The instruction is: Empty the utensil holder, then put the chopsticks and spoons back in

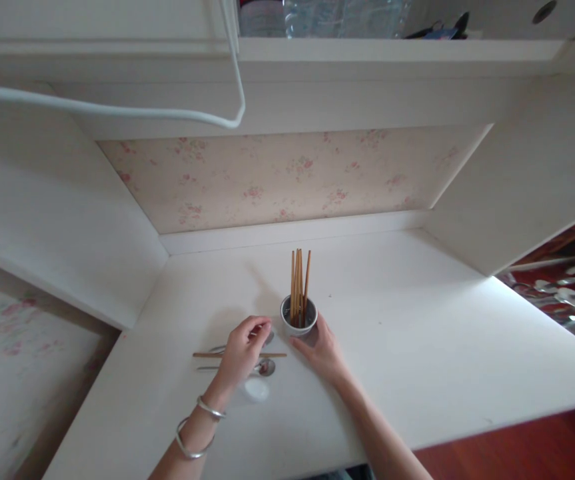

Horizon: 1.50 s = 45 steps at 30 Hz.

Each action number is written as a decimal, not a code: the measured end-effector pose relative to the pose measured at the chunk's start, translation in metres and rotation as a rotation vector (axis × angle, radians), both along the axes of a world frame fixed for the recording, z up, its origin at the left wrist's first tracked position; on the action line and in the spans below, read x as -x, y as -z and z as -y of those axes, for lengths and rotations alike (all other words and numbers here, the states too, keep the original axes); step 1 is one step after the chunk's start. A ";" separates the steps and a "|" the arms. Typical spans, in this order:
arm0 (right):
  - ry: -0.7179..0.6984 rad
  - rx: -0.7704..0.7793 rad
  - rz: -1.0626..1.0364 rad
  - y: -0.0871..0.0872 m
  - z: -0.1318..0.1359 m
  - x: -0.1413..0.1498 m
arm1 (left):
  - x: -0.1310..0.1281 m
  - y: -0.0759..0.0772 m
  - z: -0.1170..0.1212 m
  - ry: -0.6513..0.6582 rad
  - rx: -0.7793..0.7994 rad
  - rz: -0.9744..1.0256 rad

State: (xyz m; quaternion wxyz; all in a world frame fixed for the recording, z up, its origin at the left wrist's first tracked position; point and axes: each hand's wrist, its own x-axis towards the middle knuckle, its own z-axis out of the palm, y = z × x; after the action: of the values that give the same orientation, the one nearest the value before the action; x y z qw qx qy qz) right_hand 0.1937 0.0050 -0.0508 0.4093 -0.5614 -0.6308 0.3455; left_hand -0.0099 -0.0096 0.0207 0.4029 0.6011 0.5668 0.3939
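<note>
A small cup [299, 329] with a white rim and dark inside stands upright on the white desk, holding several wooden chopsticks [297, 283]. Curled round its right and near side is my right hand [323, 350], thumb in front. My left hand [244, 347] hovers just left of the cup, thumb and fingers pinched together; whatever may be in the pinch is too small to make out. Beneath it, one wooden chopstick [278, 355] lies flat, with a metal spoon [267, 367] on the near side and another spoon [269, 338] on the far side, both partly hidden.
A white round lid-like piece [256, 390] lies nearer me. White side panels and a flowered back wall enclose the desk [392, 320]. Overhead runs a shelf [397, 50] with clear plastic items, and a white cable [167, 115] hangs down. Shiny metal pieces [570, 298] appear at far right.
</note>
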 end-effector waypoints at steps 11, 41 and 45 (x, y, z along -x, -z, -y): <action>0.014 0.017 0.036 -0.003 0.000 0.001 | 0.059 0.031 0.045 0.044 -0.237 -0.646; 0.044 0.011 0.055 -0.007 0.002 0.005 | 0.050 -0.062 -0.010 0.297 -0.055 0.118; 0.043 0.005 0.056 -0.008 0.003 0.005 | 0.016 -0.067 -0.030 0.165 -0.064 0.440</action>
State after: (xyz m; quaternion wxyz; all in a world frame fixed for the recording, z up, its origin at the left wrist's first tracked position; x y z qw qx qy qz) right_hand 0.1890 0.0025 -0.0431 0.3975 -0.5855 -0.6287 0.3224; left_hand -0.0258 0.0201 0.0877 0.5284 0.5575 0.4016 0.4988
